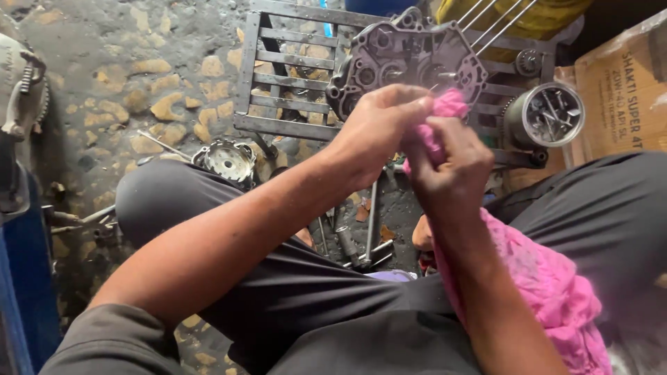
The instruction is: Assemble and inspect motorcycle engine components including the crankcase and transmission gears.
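My left hand (379,128) and my right hand (448,170) meet in front of my knees, both closed around a pink cloth (549,285). The cloth bunches up between the fingers near the top (450,104) and trails down over my right forearm onto my lap. Whatever small part lies inside the cloth is hidden. Just beyond the hands stands a dark grey engine crankcase half (406,59), resting on a metal grate (278,83).
A round metal cover (228,161) lies by my left knee. A cylindrical part holding small pieces (549,114) sits to the right, beside a cardboard box (622,83). Bolts and tools (358,239) lie on the stony floor (132,76) between my legs.
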